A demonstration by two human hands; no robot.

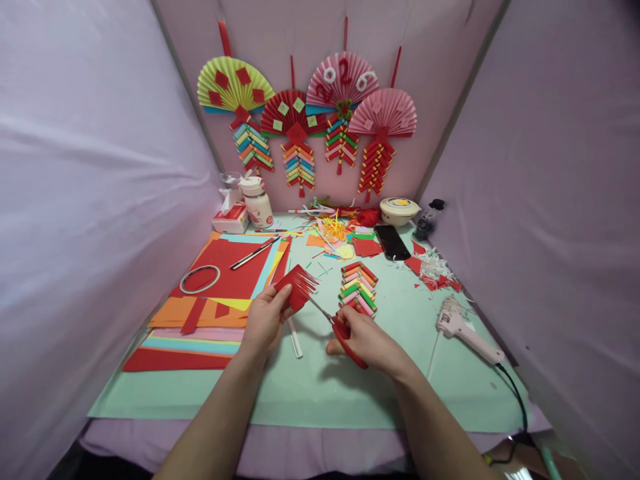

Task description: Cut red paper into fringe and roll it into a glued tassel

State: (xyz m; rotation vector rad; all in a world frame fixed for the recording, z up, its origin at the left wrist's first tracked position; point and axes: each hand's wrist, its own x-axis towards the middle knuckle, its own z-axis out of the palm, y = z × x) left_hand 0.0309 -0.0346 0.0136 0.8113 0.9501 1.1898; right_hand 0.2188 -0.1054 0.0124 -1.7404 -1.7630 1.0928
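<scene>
My left hand (pixel 267 317) pinches a piece of red paper (pixel 291 283) whose far right edge is cut into thin fringe strips. In my right hand (pixel 369 337) is a pair of scissors (pixel 345 340) with red handles, its blades pointing up and left at the paper's lower right edge. Whether the blades are parted I cannot make out. Just beyond my right hand lies a string of rolled paper firecrackers (pixel 359 287) in red, pink, yellow and green. Under the hands a white stick (pixel 295 339) rests on the table.
Stacked coloured paper (pixel 190 360), a tape ring (pixel 200 279) and a black pen-like tool (pixel 255 253) lie left. Paper scraps (pixel 333 230), a phone (pixel 392 242) and a lidded bowl (pixel 399 212) are behind. A corded glue gun (pixel 467 330) lies right. Paper fan decorations (pixel 295 113) hang at the back.
</scene>
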